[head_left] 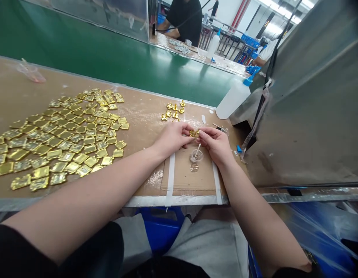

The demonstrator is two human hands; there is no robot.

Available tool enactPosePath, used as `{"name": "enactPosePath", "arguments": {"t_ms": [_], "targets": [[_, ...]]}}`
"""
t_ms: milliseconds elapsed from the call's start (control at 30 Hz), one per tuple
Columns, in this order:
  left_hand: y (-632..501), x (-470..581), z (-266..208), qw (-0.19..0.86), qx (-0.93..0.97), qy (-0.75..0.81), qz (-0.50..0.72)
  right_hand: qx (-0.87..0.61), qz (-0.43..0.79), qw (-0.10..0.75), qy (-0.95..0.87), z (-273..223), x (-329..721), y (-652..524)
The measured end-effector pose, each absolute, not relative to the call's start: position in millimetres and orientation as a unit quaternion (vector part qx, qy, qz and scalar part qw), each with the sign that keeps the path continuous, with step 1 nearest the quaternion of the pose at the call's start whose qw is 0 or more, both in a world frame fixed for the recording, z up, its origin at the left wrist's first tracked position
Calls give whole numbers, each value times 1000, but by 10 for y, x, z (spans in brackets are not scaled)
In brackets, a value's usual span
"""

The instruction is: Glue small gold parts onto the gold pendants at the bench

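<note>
Above a taped cardboard sheet [183, 179], my left hand [174, 136] pinches a small gold metal piece [192, 133] between thumb and fingers. Close beside it, my right hand [217, 143] grips another small gold part [197, 133]. The two parts are nearly touching; I cannot tell whether they are joined. Just below my hands stands a small clear cup [196, 155] with a cotton swab [197, 148] leaning in it. In front of the cup, a flat shiny piece [194, 167] lies on the cardboard. Several small gold parts [175, 108] sit beyond my left hand.
Many flat gold pieces [71, 135] spread over the table's left. A white squeeze bottle [233, 98] with a blue cap stands back right, beside a metal panel [309, 104]. A green belt [109, 54] runs behind the table; a person [183, 19] sits across it.
</note>
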State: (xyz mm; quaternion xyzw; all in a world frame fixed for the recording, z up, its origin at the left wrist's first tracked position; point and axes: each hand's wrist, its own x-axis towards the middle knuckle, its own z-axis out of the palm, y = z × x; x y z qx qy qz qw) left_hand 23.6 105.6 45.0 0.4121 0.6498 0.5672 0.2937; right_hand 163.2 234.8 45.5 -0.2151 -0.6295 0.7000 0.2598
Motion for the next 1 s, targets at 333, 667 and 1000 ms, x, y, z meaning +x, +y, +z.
{"name": "enactPosePath", "arguments": {"t_ms": [333, 667, 1000], "targets": [[1048, 259, 470, 214, 459, 690, 517, -212, 663, 264, -668, 378, 1626, 2387], [1042, 278, 508, 198, 459, 709, 498, -216, 638, 275, -686, 385, 1611, 2356], [1038, 298, 527, 142, 475, 728, 474, -228, 619, 276, -699, 419, 1612, 2301]]}}
